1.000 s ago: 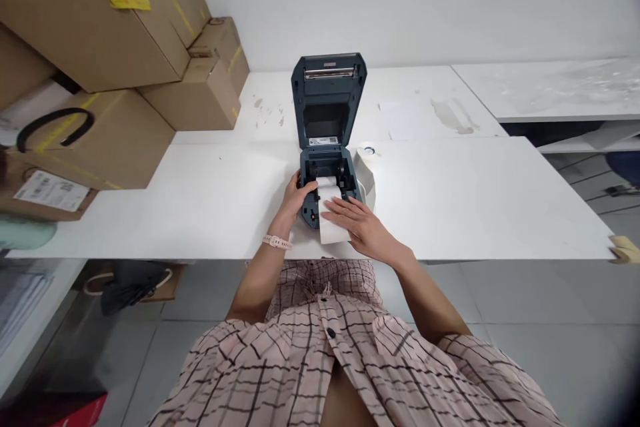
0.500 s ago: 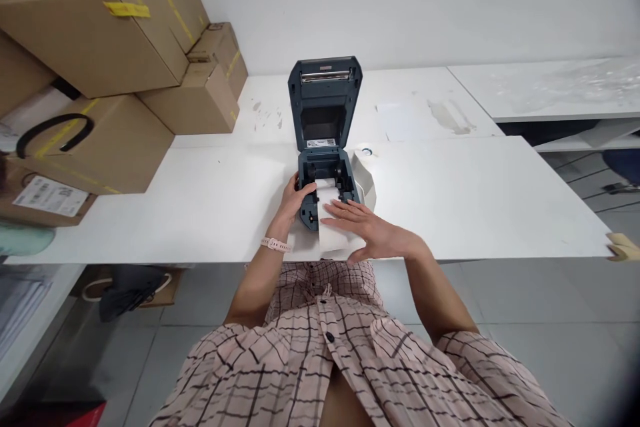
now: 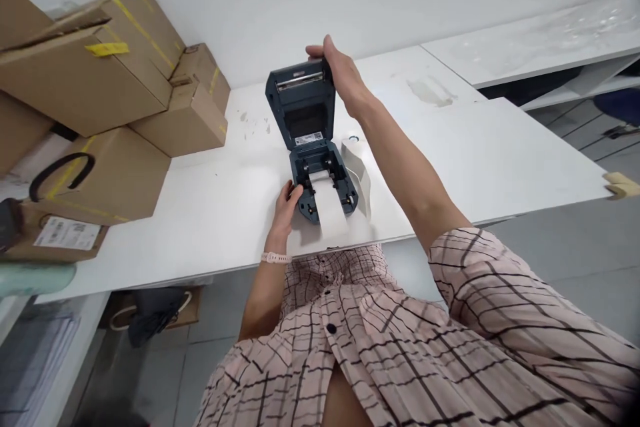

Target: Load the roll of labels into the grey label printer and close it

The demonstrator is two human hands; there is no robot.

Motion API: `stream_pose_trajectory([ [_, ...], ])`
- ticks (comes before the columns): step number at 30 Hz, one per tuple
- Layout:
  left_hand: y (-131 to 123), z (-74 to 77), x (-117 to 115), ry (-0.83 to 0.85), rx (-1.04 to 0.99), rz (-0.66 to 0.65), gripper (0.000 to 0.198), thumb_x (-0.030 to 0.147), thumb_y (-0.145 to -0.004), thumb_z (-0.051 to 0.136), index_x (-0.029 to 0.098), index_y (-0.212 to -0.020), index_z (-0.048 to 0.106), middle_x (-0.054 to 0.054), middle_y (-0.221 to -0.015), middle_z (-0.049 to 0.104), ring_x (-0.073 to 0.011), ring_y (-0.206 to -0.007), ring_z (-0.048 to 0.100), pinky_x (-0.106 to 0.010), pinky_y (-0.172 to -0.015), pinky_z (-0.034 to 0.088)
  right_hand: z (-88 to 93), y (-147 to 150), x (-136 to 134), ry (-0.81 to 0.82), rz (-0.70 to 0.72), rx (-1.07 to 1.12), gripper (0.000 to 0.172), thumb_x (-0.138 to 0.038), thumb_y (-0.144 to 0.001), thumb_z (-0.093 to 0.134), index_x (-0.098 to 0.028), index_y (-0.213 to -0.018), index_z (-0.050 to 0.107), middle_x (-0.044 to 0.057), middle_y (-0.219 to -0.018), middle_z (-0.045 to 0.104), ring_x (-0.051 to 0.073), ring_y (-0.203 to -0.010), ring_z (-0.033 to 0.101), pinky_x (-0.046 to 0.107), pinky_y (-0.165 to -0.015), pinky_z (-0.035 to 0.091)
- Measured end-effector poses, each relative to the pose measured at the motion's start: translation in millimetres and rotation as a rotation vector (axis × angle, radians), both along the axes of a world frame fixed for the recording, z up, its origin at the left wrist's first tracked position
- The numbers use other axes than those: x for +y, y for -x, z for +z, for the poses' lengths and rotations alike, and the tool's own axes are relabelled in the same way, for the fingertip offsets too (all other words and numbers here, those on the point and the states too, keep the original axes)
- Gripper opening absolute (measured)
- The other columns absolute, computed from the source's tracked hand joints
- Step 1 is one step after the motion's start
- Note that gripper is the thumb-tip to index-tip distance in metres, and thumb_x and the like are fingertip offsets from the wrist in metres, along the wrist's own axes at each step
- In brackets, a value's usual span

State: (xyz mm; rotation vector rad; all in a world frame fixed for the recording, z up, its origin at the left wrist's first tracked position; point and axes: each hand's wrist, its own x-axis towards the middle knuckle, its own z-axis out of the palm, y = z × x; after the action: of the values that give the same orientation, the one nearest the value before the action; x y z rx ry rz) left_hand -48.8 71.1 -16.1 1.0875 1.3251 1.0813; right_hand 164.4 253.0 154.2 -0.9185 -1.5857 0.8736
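A dark blue-grey label printer (image 3: pixel 344 177) stands on the white table with its lid (image 3: pixel 306 97) raised. A strip of white label paper (image 3: pixel 330 208) runs out of its open body over the front edge and onto the tabletop. My left hand (image 3: pixel 284 212) holds the left side of the printer's base, thumb on the rim. Up at the lid's top right corner, my right hand (image 3: pixel 346 80) grips the edge, with part of its fingers hidden behind the lid. White backing paper (image 3: pixel 361 177) lies folded along the printer's right side.
Cardboard boxes (image 3: pixel 95 93) with yellow tape are stacked at the left. A green roll (image 3: pixel 37 278) lies at the table's left front. The white table (image 3: pixel 225 213) ends close to my body, and a wall rises behind it.
My right hand has left the paper strip and moved up to the lid's top right corner. My left hand stays at the printer's left side. The view has tilted.
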Motion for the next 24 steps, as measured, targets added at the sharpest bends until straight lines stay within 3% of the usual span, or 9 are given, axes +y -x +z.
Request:
stream_pose_trajectory([
  [2,10.7,-4.2,-15.5,0.051,-0.063,0.099,0.083,0.07,-0.088,0.063,0.025,-0.156,0.046,-0.014,-0.166,0.045,-0.0323,-0.146,0.053,-0.043,-0.115,0.051,-13.3,-7.8,-46.6,-0.143,-0.043,-0.032,0.051,-0.05,-0.113,0.031,-0.021,-0.13,0.069,0.003,-0.134,0.07,0.021,-0.134,0.062,0.046,-0.123,0.042],
  [5,20.9,1.6,-33.2,0.051,-0.088,0.209,0.084,0.076,-0.09,0.051,0.026,-0.157,0.045,-0.015,-0.167,0.044,-0.0337,-0.144,0.056,-0.045,-0.113,0.053,-48.4,-17.0,-127.2,-0.298,-0.108,-0.144,0.041,-0.05,-0.11,0.038,-0.03,-0.126,0.07,0.002,-0.134,0.07,0.024,-0.134,0.061,0.048,-0.12,0.047],
  [8,13.8,16.1,-40.3,-0.043,-0.032,0.198,0.078,0.075,-0.092,0.05,0.033,-0.157,0.045,-0.01,-0.169,0.041,-0.0336,-0.153,0.045,-0.045,-0.12,0.045,-89.1,-18.1,-187.9,-0.238,-0.15,-0.301,0.04,-0.043,-0.111,0.032,-0.038,-0.138,0.062,0.001,-0.142,0.067,0.023,-0.14,0.057,0.05,-0.122,0.047],
  [10,-0.8,24.0,-40.6,-0.072,-0.017,0.171,0.078,0.072,-0.091,0.057,0.037,-0.16,0.04,-0.006,-0.173,0.034,-0.0327,-0.159,0.034,-0.046,-0.126,0.038,-112.2,-16.4,-209.7,-0.172,-0.158,-0.365,0.044,-0.038,-0.111,0.03,-0.039,-0.15,0.051,0.002,-0.15,0.062,0.024,-0.147,0.052,0.051,-0.123,0.045],
  [13,-27.6,26.6,-39.0,-0.05,-0.042,0.181,0.093,0.067,-0.089,0.066,0.037,-0.166,0.024,-0.004,-0.179,0.02,-0.0319,-0.163,0.024,-0.044,-0.127,0.036,-135.6,-13.1,-219.4,-0.145,-0.169,-0.412,0.052,-0.034,-0.111,0.025,-0.036,-0.161,0.036,0.003,-0.162,0.051,0.026,-0.157,0.039,0.055,-0.127,0.04],
  [16,-45.9,20.9,-39.1,-0.028,-0.073,0.176,0.101,0.064,-0.088,0.069,0.034,-0.168,0.016,-0.006,-0.178,0.02,-0.0317,-0.162,0.028,-0.04,-0.125,0.04,-147.1,-11.1,-216.5,-0.173,-0.175,-0.435,0.054,-0.032,-0.11,0.024,-0.036,-0.164,0.032,0.003,-0.163,0.05,0.027,-0.159,0.035,0.058,-0.13,0.035],
  [19,-50.8,17.5,-41.1,-0.061,-0.053,0.16,0.091,0.062,-0.09,0.068,0.033,-0.165,0.026,-0.007,-0.173,0.033,-0.0329,-0.156,0.038,-0.041,-0.121,0.045,-152.5,-10.9,-214.4,-0.208,-0.175,-0.439,0.055,-0.03,-0.109,0.024,-0.036,-0.163,0.034,0.002,-0.162,0.052,0.027,-0.159,0.034,0.059,-0.131,0.033],
  [24,-51.1,24.2,-43.5,-0.118,-0.065,0.101,0.076,0.057,-0.092,0.067,0.031,-0.158,0.039,-0.01,-0.16,0.05,-0.0342,-0.144,0.053,-0.045,-0.115,0.05,-160.8,-10.0,-215.6,-0.219,-0.213,-0.424,0.054,-0.027,-0.108,0.024,-0.037,-0.161,0.036,0.001,-0.16,0.054,0.026,-0.159,0.036,0.06,-0.13,0.034],
])
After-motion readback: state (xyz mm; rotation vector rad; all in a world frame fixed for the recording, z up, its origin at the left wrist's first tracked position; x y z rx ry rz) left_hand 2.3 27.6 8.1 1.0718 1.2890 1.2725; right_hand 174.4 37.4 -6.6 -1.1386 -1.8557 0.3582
